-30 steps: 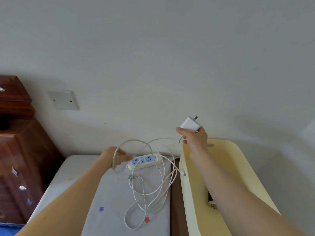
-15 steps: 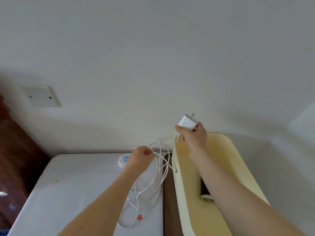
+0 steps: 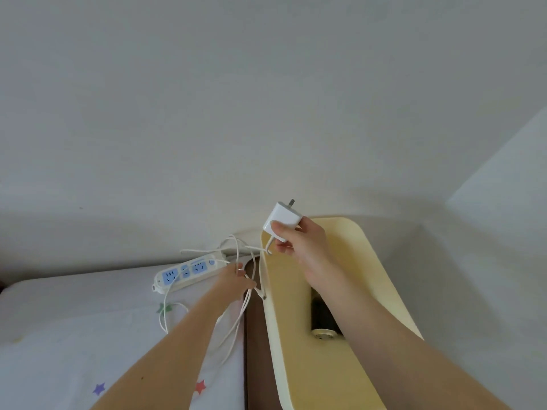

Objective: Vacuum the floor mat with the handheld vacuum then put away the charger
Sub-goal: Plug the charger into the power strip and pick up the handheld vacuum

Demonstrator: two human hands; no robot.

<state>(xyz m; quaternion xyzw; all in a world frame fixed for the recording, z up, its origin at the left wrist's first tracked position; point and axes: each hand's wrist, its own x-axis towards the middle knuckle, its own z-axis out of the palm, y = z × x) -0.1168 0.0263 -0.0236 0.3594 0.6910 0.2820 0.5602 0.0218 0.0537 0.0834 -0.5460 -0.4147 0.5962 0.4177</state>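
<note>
My right hand (image 3: 299, 244) pinches a white charger plug (image 3: 281, 219) with its prongs pointing up, held above the near-left corner of a pale yellow table (image 3: 349, 297). The charger's thin white cable (image 3: 236, 315) hangs from the plug in loose loops down over the mattress. My left hand (image 3: 233, 284) grips several strands of that cable just left of the table's edge. No vacuum or floor mat is in view.
A white power strip (image 3: 186, 273) with blue sockets lies on a white star-print mattress (image 3: 74, 335) by the wall. A dark cylinder with a metal cap (image 3: 322, 324) lies on the yellow table under my right forearm. A brown gap separates mattress and table.
My left hand has moved right, from beside the power strip to the cable loops, and gathered them. The view has turned right. My right hand keeps the plug raised.
</note>
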